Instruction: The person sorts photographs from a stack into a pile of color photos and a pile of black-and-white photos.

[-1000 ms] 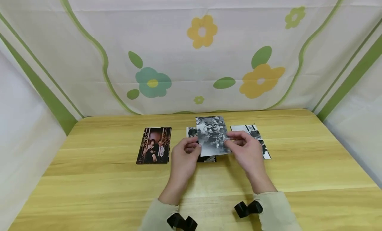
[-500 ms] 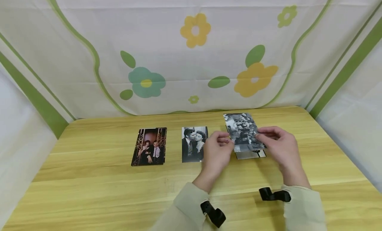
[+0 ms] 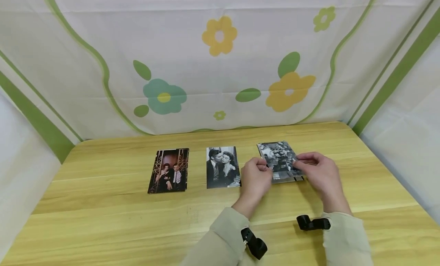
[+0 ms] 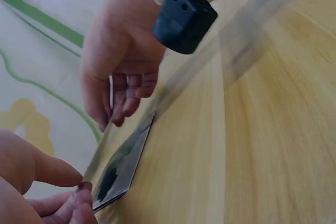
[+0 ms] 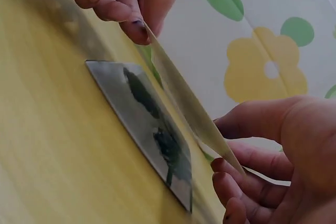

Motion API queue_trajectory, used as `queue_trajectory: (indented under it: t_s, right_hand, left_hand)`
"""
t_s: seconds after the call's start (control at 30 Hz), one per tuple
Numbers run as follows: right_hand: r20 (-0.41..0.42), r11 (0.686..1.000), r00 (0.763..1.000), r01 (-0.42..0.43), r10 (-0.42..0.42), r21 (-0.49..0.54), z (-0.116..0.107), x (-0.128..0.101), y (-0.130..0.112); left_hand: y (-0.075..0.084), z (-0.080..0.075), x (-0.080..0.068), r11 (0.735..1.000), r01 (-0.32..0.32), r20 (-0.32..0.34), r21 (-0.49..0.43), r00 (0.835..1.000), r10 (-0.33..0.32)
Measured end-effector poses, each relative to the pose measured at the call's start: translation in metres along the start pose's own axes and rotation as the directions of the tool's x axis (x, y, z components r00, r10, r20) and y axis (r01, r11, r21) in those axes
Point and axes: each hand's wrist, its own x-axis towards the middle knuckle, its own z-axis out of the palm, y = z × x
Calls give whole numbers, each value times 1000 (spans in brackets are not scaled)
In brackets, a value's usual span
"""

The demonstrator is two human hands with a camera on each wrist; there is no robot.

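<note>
Both hands hold a black-and-white crowd photo (image 3: 279, 158) by its side edges, just above another photo (image 3: 288, 178) lying flat on the wooden table (image 3: 103, 220). My left hand (image 3: 262, 167) pinches the left edge and my right hand (image 3: 301, 159) pinches the right edge. The right wrist view shows the held photo (image 5: 189, 106) edge-on and tilted over the lying photo (image 5: 147, 124), with a gap between them. In the left wrist view the lying photo (image 4: 123, 169) sits below the right hand (image 4: 121, 77).
A black-and-white photo of a couple (image 3: 222, 166) lies left of my hands. A colour photo of two people (image 3: 168, 170) lies further left. Flowered cloth walls (image 3: 220, 67) close in the table's back and sides.
Both hands carried the crowd photo from over the middle photo to the right and lowered it over the right photo. The couple photo is now uncovered.
</note>
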Motion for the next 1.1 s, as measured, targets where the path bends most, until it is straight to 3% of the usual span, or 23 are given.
queue_trajectory:
  t_s: [0.3,0.63,0.87,1.1]
  right_hand:
    - [-7,999,1000,-26,26,-40,7,3,9]
    - [-29,996,999,11,-13,-87,12,3,11]
    - [-67,992,996,55,-62,-111,16,5,11]
    - [-99,996,994,41,-49,-80,17,5,9]
  left_hand:
    - [2,1,2,992,51,36,119,998,-55]
    - [-4,0,4,986,59,69,154,995,-70]
    - [-6,0,3,990,55,70,128,996,-64]
    - [-7,-3,0,999,40,55,-2,998,-40]
